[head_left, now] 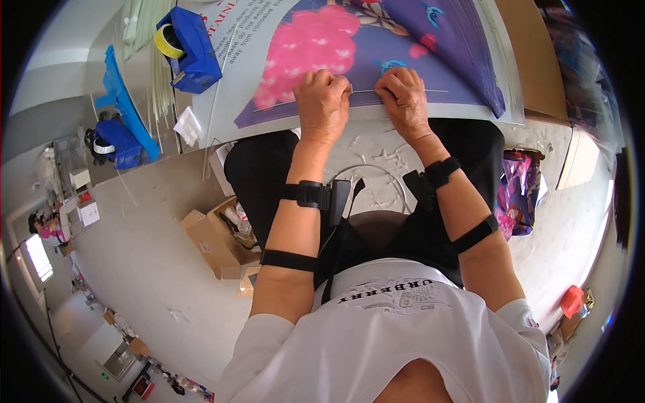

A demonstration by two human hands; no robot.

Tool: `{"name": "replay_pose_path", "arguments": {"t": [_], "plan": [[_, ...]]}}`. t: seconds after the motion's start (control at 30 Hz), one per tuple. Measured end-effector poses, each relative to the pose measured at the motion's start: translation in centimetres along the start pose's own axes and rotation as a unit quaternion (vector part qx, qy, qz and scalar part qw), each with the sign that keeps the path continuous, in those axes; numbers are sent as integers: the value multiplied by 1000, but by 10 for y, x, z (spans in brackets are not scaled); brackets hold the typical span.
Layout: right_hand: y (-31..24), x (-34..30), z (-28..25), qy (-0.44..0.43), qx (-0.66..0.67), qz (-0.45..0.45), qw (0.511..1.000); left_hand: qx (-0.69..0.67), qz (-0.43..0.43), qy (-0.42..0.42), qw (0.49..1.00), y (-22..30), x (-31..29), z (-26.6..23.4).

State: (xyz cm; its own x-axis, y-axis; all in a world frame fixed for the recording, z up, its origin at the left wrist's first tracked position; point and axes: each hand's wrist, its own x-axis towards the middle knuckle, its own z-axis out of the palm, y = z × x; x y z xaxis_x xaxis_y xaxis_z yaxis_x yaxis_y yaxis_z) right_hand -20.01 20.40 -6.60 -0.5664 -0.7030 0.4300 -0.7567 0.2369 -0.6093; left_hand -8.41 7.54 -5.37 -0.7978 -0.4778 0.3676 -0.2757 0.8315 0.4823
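Note:
A stack of purple printed plastic sheets (376,60), with pink balloon-like shapes and blue figures, lies on the worktop in front of me. A thin pale stick (366,91) crosses the sheets near their front edge. My left hand (324,104) has curled fingers closed at the stick's left part, over the pink print. To its right, my right hand (403,99) grips by the same stick, thumb and fingers pressed together. The stick's right end shows beyond that hand. My fingertips are partly hidden under the knuckles.
Blue tape dispensers (195,57) stand at the left, one with yellow tape. Beside them lie bundled pale sticks (158,80) and a crumpled white scrap (189,126). An open cardboard box (211,245) sits on the floor at left. A box with purple film (521,195) stands at right.

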Motion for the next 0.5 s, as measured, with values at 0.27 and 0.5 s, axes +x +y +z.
{"name": "replay_pose_path", "arguments": {"t": [0.27, 0.5], "plan": [[-1, 0, -1, -4, 3, 9, 1000, 28, -13, -15, 999, 5, 2, -1], [0, 0, -2, -1, 0, 0, 1000, 46, -18, -24, 998, 8, 2, 0]]}}
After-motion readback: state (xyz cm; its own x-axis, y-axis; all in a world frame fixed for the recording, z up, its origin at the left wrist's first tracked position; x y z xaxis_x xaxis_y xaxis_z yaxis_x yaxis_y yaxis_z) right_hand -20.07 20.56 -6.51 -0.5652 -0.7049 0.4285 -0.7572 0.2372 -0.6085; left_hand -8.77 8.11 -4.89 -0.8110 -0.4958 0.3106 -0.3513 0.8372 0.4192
